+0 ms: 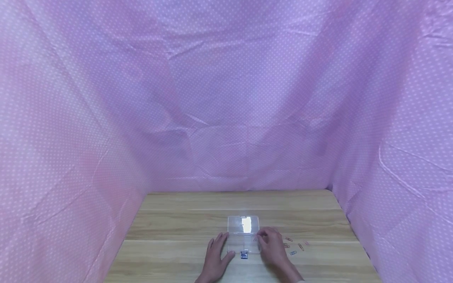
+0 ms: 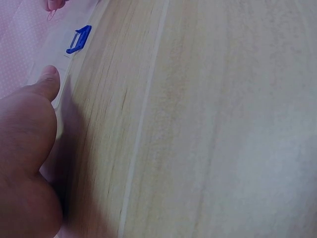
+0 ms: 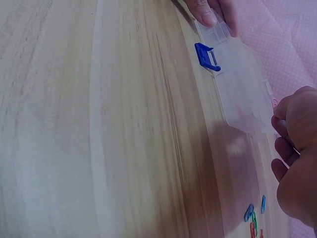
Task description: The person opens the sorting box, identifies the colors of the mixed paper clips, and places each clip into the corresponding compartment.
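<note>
A clear plastic box (image 1: 235, 225) stands with its lid raised at the back and a blue latch (image 1: 244, 255) at its front edge. My left hand (image 1: 214, 257) rests against the box's left side, fingers extended, its thumb (image 2: 48, 79) on the front corner. At the right end, my right hand (image 1: 273, 247) pinches a pink paper clip (image 3: 275, 103) between thumb and fingertips, close over the box's rim. Through the clear wall, a faint pinkish shape shows inside the box in the right wrist view.
Several coloured paper clips lie on the wooden table (image 1: 177, 224) to the right of my right hand, among them a blue paper clip (image 1: 293, 252) and a red paper clip (image 1: 301, 247). A pink dotted cloth (image 1: 226, 157) hangs around the table's back and sides.
</note>
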The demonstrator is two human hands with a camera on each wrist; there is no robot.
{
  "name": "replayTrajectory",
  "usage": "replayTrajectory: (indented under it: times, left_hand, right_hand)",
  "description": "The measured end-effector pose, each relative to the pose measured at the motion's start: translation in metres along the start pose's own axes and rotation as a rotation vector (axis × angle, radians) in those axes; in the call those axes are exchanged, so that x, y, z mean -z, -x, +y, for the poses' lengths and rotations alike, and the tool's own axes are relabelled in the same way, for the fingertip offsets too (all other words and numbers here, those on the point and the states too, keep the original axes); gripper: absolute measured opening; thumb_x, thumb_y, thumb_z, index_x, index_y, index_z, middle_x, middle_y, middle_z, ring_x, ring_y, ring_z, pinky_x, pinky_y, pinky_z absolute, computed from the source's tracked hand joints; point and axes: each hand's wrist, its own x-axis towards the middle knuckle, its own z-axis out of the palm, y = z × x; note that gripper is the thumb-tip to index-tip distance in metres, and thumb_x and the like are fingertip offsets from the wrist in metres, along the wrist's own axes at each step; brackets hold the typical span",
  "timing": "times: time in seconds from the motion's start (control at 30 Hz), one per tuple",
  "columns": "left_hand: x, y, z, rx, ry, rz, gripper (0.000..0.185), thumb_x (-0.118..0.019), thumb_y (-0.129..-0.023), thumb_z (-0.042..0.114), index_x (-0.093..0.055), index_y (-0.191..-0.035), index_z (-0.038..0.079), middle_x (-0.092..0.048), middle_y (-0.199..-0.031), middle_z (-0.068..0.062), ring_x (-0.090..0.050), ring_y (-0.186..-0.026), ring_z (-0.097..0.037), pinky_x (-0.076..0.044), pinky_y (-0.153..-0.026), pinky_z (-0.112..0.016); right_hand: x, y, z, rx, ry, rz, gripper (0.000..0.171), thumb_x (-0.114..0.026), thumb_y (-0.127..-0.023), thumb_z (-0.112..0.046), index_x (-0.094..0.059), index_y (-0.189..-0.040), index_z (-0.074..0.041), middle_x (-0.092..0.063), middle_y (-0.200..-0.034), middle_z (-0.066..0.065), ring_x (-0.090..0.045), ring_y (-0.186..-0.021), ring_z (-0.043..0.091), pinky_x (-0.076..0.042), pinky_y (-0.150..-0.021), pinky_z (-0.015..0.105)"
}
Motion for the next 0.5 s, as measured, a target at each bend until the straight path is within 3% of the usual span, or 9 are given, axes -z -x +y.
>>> replayTrajectory:
  times: [0.17,0.5]
  left_hand:
    - [-0.0009,0.0007,0.0008,-0.017,-0.016,0.029,0.071,-0.077,-0.106,0.046,-0.053,-0.167,0.018,-0.059,-0.169,-0.016,-0.045,-0.163,-0.05,-0.026,-0.136,-0.078]
    - [0.0033,0.0008,0.0042,0.009,0.02,-0.016,0.073,-0.079,-0.105,0.042,-0.052,-0.168,0.016,-0.057,-0.172,-0.017,-0.041,-0.166,-0.049,-0.018,-0.141,-0.075]
  right_hand:
    - [-0.0039,-0.0014,0.002,0.001,0.005,0.0,0.011,-0.084,-0.098,-0.008,-0.081,-0.101,-0.018,-0.081,-0.101,-0.008,-0.07,-0.11,0.018,-0.059,-0.113,0.055]
    - [-0.0085,-0.0036,0.0039,0.022,0.026,0.018,0.01,-0.085,-0.097,-0.006,-0.081,-0.099,-0.016,-0.083,-0.103,-0.002,-0.074,-0.115,0.026,-0.053,-0.123,0.062]
